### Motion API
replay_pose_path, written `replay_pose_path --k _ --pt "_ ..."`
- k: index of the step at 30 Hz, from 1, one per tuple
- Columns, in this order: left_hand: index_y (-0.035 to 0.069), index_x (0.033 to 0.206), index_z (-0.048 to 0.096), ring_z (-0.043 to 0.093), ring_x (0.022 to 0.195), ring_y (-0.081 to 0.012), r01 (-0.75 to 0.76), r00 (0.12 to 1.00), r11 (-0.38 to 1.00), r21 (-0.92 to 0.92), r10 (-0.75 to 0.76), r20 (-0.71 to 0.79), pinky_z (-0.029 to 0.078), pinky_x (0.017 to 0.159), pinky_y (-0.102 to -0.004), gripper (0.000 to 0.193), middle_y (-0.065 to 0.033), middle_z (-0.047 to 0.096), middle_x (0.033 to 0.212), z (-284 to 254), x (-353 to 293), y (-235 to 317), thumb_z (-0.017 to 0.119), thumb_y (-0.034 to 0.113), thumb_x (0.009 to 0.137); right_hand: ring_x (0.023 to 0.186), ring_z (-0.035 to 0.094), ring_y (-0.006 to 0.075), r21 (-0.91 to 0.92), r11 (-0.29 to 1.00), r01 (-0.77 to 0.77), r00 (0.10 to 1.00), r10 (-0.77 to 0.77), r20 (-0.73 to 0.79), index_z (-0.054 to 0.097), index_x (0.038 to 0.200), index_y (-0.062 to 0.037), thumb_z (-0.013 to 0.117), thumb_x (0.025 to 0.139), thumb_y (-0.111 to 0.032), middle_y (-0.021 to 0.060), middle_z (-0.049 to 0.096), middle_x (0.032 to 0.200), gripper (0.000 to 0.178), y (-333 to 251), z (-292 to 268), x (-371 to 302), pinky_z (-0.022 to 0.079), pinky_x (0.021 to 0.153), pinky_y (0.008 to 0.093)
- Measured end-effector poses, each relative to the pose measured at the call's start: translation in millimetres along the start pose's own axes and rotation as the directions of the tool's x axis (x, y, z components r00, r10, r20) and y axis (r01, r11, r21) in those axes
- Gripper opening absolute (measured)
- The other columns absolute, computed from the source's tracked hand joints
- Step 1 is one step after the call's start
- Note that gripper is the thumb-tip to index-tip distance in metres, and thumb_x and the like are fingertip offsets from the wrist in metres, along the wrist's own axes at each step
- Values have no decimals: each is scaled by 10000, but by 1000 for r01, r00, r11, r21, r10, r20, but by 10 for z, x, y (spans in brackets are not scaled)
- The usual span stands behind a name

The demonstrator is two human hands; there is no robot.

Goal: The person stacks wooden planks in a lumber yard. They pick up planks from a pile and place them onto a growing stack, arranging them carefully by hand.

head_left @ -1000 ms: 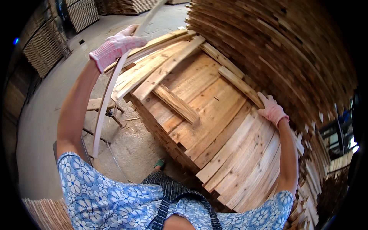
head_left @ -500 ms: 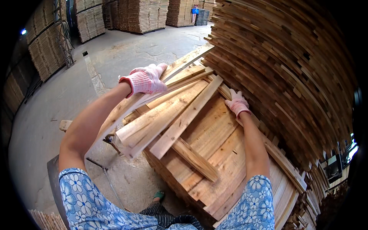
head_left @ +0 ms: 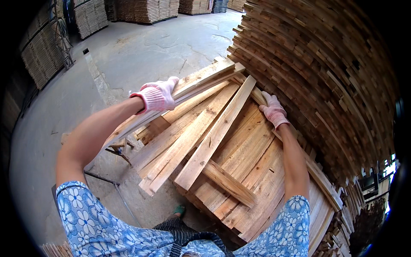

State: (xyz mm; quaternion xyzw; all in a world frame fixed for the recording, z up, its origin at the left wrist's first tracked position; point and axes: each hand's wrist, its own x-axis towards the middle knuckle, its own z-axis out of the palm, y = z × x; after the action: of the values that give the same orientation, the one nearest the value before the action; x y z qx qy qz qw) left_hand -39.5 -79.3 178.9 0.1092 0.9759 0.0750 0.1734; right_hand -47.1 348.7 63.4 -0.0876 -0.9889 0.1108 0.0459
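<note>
Both my hands wear pale pink knitted gloves. My left hand (head_left: 157, 95) is closed over the edge of a long wooden plank (head_left: 205, 77), slanting from lower left to the tall pile. Below it, several loose planks (head_left: 201, 135) lie fanned out across the stack of boards (head_left: 252, 162). A shorter wooden block (head_left: 229, 182) sits crosswise under their near ends. At the stack's far right side, my right hand (head_left: 274, 110) is wrapped around a narrow wooden strip (head_left: 319, 180) running along that edge; its fingertips are partly hidden.
A tall pile of stacked lumber (head_left: 312, 81) rises close on the right. More lumber stacks (head_left: 145, 10) stand at the back, across the concrete floor (head_left: 141, 49). A thin metal bar (head_left: 102, 176) stands low at left, near my green shoe (head_left: 180, 210).
My left hand's plank has come down onto the other planks, and its far end sits lower. My right hand stays on the strip. The view has shifted slightly.
</note>
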Motion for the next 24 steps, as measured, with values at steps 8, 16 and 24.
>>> replay_pose_path --k 8,16,24 --pt "71 1554 323 689 863 -202 17 1000 995 -96 -17 -1 596 668 -311 834 -193 689 1126 -357 16 27 668 124 796 1362 484 403 110 991 71 997 -75 31 469 1530 -251 723 885 -284 203 488 1453 694 38 -52 -69 404 1152 437" --pt "29 1434 431 688 895 -281 -54 997 998 -45 51 -59 593 774 -401 716 -175 686 1056 -18 383 95 721 241 815 1397 454 407 -296 954 -53 990 89 108 252 1622 -311 650 936 -365 161 453 1518 795 -192 -111 -69 423 1119 546" --pt "20 1461 406 692 776 -224 -178 977 984 -31 173 -127 597 674 -360 736 -160 693 968 -330 -262 318 687 291 837 1263 592 346 595 785 -175 984 120 131 209 1644 -135 677 942 -441 268 571 1427 897 -1570 -48 -1143 514 1015 403"
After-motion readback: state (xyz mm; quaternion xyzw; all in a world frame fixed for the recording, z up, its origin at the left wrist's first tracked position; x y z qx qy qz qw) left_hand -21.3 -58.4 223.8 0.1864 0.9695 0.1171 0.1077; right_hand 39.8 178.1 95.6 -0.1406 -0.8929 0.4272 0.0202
